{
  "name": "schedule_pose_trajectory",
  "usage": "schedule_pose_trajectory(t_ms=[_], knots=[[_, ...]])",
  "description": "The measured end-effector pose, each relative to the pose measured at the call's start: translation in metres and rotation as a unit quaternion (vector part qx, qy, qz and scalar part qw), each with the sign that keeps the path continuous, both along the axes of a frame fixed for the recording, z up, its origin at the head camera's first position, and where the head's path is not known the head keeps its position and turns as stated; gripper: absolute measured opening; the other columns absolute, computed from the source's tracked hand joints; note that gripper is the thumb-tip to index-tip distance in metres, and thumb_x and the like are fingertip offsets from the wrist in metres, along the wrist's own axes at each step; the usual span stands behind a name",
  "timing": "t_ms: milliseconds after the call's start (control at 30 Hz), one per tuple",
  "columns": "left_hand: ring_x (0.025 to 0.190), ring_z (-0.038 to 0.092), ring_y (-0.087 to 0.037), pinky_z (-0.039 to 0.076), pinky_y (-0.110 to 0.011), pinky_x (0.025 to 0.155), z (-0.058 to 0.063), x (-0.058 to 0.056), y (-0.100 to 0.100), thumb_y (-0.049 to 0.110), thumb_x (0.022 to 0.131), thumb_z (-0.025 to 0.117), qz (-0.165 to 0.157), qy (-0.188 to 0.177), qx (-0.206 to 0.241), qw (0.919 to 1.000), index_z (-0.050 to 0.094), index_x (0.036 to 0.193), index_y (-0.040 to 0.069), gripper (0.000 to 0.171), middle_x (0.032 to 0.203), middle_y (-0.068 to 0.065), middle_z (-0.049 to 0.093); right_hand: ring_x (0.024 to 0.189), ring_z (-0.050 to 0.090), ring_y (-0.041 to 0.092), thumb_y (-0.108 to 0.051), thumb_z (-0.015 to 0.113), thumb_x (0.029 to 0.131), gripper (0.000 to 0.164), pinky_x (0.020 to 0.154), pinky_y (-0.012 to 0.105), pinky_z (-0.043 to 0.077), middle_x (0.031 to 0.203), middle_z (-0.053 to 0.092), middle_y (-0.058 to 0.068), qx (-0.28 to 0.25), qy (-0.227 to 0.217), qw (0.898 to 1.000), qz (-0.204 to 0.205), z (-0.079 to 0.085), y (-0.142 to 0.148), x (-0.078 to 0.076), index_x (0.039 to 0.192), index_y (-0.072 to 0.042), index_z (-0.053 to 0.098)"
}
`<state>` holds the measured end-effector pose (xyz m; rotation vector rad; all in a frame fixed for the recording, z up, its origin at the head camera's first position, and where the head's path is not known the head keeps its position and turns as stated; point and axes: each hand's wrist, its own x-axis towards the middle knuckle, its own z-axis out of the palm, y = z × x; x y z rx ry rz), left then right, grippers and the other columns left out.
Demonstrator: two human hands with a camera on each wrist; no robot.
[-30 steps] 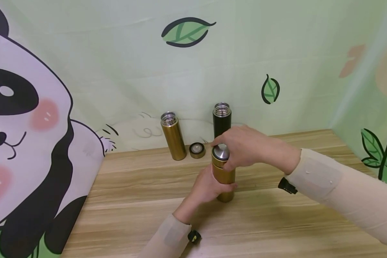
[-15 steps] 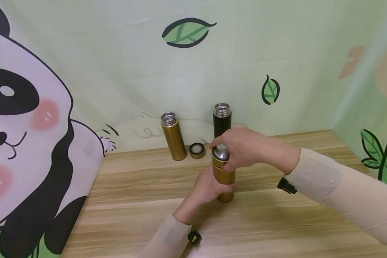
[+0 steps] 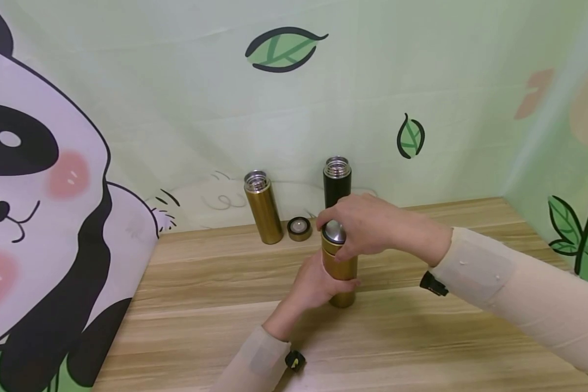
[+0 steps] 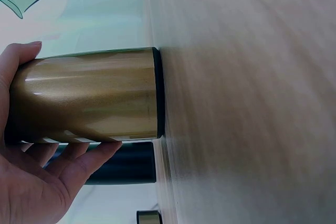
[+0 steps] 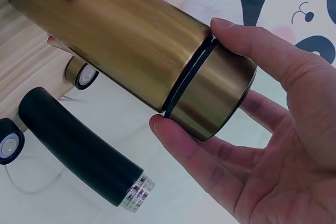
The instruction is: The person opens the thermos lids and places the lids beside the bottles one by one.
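Observation:
A gold thermos bottle [image 3: 343, 268] stands upright on the wooden table, its base on the tabletop in the left wrist view. My left hand [image 3: 314, 282] grips its body, thumb on one side and fingers on the other. From above, my right hand [image 3: 367, 224] holds the bottle's gold cap [image 5: 212, 90] between thumb and fingers; its silver top shows in the head view. A thin dark gap runs between cap and body in the right wrist view. Behind stands an uncapped black thermos bottle [image 3: 337, 185], its lower part hidden by my right hand.
Another gold thermos bottle [image 3: 264, 209], uncapped, stands near the wall at left. Beside it a gold cap [image 3: 299, 228] lies with its inside up. A black cap [image 5: 10, 142] shows by the black bottle in the right wrist view. A panda-and-leaf printed cloth [image 3: 215, 98] backs the table.
My right hand has turned slightly on the cap, its thumb and fingertips shifting a little to the left. My left hand and the bottle body have stayed in place.

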<state>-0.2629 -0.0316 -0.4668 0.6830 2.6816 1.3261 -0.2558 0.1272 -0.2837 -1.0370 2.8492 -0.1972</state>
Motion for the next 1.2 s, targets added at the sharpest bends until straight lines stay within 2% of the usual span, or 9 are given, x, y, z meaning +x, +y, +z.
schedule_pose_trajectory(t_ms=[467,833,1200], knots=[[0.098,0.064,-0.01,0.051,-0.034,0.09,-0.0001,0.0003,-0.0007,0.043,0.08,0.086,-0.003,-0.005,0.011,0.9999,0.053,0.132,0.025,0.065,0.115,0.007,0.067,0.101,0.064,0.025,-0.016,0.09,0.074,0.057,0.085,0.046,0.056,0.113,0.067,0.006,0.007,-0.012,1.0,0.008,0.0021,0.0004,0.0016,0.126,-0.028,0.069],[0.098,0.064,-0.011,0.051,-0.034,0.09,-0.0014,-0.0001,-0.0012,0.044,0.079,0.087,0.004,-0.01,0.01,0.9999,0.051,0.134,0.024,0.069,0.116,0.007,0.066,0.104,0.063,0.024,-0.003,0.089,0.072,0.06,0.092,0.05,0.052,0.115,0.066,0.006,0.0,-0.027,0.999,0.044,0.0033,0.0038,-0.0011,0.122,-0.03,0.069],[0.096,0.064,-0.012,0.05,-0.035,0.09,-0.0011,0.0011,-0.0013,0.041,0.078,0.088,0.008,-0.014,0.021,0.9996,0.051,0.135,0.024,0.07,0.114,0.006,0.067,0.1,0.063,0.024,0.001,0.088,0.072,0.058,0.09,0.049,0.053,0.111,0.063,0.003,0.0,-0.045,0.997,0.063,0.0038,0.0043,-0.0044,0.118,-0.029,0.069]])
